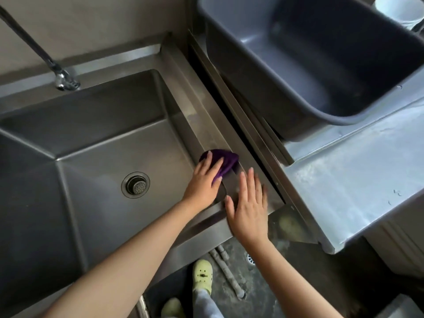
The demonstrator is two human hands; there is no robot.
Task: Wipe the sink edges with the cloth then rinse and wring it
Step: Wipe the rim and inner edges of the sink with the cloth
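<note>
My left hand point(205, 180) lies flat, fingers spread, pressing the bunched purple cloth point(223, 162) onto the right-hand rim of the stainless steel sink point(197, 106); it pins the cloth down rather than closing a grip around it. My right hand point(249, 208) rests open and flat on the sink's near right corner, just beside the cloth, holding nothing. The round metal drain strainer point(135, 185) sits in the basin floor. A grey plastic tub point(321, 65) stands on the steel surface point(355, 180) to the right.
</note>
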